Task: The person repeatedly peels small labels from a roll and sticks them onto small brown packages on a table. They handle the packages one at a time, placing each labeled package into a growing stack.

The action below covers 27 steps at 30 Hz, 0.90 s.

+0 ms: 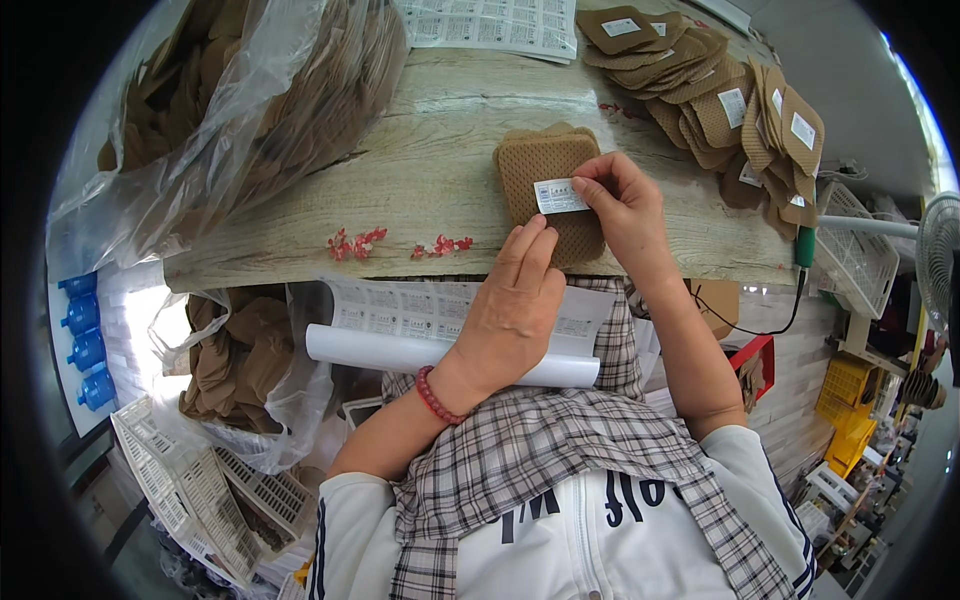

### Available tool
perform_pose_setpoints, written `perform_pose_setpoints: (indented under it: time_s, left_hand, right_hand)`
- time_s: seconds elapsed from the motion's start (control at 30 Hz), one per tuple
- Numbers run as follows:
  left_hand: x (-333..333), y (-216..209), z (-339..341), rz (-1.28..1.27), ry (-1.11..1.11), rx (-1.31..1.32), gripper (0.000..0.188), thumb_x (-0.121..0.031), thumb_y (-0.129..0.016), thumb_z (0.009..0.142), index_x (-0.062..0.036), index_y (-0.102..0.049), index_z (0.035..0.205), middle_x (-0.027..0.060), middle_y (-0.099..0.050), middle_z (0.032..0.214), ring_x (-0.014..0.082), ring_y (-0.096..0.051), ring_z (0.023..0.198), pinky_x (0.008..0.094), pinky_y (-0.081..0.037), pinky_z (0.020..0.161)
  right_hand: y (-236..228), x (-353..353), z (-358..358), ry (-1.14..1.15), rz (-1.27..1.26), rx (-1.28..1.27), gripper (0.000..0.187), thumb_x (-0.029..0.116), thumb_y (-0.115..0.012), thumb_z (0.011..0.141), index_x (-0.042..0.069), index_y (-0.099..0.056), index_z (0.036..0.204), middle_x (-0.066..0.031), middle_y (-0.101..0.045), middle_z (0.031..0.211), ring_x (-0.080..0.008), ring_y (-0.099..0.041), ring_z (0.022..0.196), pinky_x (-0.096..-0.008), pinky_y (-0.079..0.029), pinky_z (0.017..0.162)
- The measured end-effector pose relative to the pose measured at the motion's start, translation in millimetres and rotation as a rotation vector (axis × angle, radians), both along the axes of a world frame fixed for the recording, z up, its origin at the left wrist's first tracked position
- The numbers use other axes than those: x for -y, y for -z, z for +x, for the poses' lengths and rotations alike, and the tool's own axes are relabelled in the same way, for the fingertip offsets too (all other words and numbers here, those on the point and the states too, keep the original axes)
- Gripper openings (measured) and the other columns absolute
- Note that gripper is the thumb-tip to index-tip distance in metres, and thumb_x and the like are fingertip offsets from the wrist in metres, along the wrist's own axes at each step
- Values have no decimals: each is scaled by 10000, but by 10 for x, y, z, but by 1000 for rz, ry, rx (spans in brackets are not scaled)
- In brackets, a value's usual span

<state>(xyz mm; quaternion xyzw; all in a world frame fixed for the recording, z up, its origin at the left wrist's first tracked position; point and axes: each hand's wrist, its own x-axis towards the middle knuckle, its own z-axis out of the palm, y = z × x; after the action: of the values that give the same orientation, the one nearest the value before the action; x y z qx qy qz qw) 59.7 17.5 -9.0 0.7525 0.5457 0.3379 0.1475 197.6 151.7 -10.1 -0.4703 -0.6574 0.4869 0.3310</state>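
A brown mesh pad lies on top of a small stack on the table, close to its front edge. Across its middle sits a white printed label. My right hand pinches the label's right end between thumb and forefinger. From below, my left hand reaches up with its fingers stretched out. Its fingertips touch the pad just under the label's lower left corner, and it holds nothing. A sheet of printed labels with a white rolled part rests across my lap, partly behind the left hand.
Labelled brown pads overlap in a pile at the back right. A clear plastic bag of brown pads fills the left side; another bag hangs below. More label sheets lie at the back. A green-handled tool hangs at the right edge.
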Motion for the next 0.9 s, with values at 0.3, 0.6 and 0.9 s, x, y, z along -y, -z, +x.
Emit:
perform_pose_setpoints:
  time_s: [0.3,0.6,0.9]
  left_hand:
    - [-36,-52,-7,-33,5,-22,36,56,-503,840,70,-527,818,302,-337,1499,431,-296,1436,472,-364,1138]
    - [-31,-36,24,-48,7,-84,95,34,-513,833,105,-556,878,342,-379,1440,450,-320,1414,504,-345,1153]
    - [-57,-14,82,-18,-17,-71,45,74,-485,857,76,-527,842,302,-398,1441,438,-311,1425,524,-316,1157]
  right_hand:
    - [4,14,-1,14,19,3,79,52,-681,893,-13,-639,910,-26,-640,769,-84,-564,718,-254,-475,659]
    - [58,86,-26,-46,423,175,162,10,-662,866,17,-620,1022,-128,-606,847,-270,-633,741,-344,-509,654]
    - [160,36,-12,94,513,293,373,35,-646,880,111,-590,1242,-141,-559,1070,-306,-620,770,-395,-525,684]
